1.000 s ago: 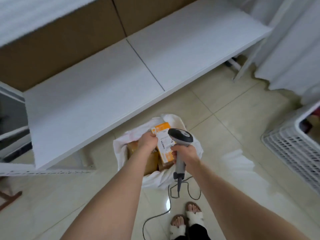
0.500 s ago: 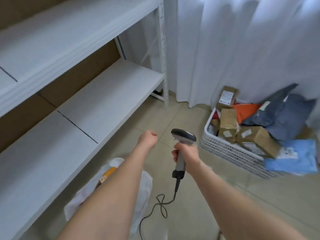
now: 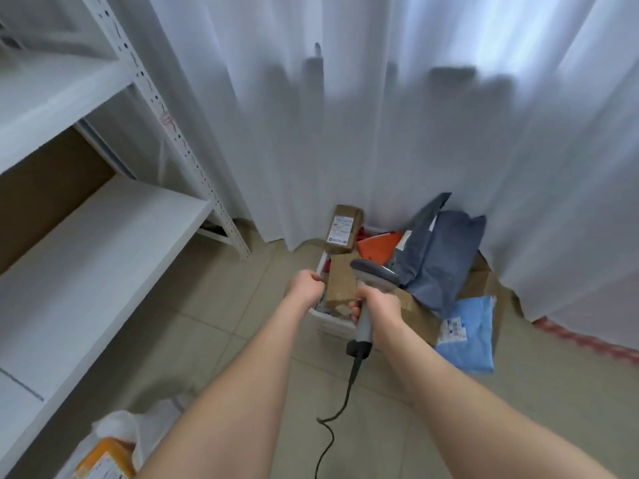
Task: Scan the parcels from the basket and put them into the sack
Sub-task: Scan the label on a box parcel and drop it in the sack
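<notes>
My right hand point(image 3: 375, 305) is wrapped around the grip of the barcode scanner point(image 3: 371, 281), its cable trailing to the floor. My left hand point(image 3: 306, 285) is curled into a loose empty fist just beside the white basket's point(image 3: 330, 319) near rim. The basket sits against the curtain point(image 3: 345, 115), heaped with parcels: a brown carton point(image 3: 343, 227), an orange mailer point(image 3: 377, 247), a grey bag point(image 3: 439, 257) and a blue one point(image 3: 470, 333). The white sack point(image 3: 117, 430) lies near the shelf point(image 3: 86, 254), an orange parcel point(image 3: 103, 459) inside.

Parcel storeroom, white shelving point(image 3: 103, 229), basket of parcels point(image 3: 428, 257)
</notes>
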Motion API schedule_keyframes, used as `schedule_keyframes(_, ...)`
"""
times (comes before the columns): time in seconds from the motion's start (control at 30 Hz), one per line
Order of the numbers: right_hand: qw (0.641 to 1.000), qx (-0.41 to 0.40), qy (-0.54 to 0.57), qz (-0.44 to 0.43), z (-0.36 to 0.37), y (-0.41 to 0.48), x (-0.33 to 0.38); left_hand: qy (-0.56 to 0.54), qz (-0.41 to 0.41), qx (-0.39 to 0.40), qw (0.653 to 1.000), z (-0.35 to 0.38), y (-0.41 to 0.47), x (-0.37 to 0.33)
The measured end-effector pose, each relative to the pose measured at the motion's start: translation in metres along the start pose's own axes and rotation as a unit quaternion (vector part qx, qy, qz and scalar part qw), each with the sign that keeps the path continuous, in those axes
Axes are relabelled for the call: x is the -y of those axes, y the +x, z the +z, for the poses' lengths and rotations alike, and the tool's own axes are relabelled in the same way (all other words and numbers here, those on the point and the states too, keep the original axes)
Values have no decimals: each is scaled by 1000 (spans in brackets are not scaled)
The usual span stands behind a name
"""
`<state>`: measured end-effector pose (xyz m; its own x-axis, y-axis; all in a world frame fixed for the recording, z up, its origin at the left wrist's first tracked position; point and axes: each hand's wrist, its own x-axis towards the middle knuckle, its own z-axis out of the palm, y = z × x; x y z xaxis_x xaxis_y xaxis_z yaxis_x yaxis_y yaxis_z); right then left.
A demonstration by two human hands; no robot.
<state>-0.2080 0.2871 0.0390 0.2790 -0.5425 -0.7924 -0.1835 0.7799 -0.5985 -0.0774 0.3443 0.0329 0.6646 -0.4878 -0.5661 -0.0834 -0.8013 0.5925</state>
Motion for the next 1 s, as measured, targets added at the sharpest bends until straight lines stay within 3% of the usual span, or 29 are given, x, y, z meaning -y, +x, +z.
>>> schedule_keyframes(0.37, 995, -92, 26, 11, -47, 143, 90, 55, -25, 61, 996, 92, 140, -76)
schedule_keyframes(0.87, 992, -44, 7, 115, -31, 319, 34, 198, -215, 55, 955, 204, 271, 39)
schedule_keyframes(1.0, 991, -58, 4, 119, -38, 315, 32, 109, -198, -2, 974, 194, 262, 38)
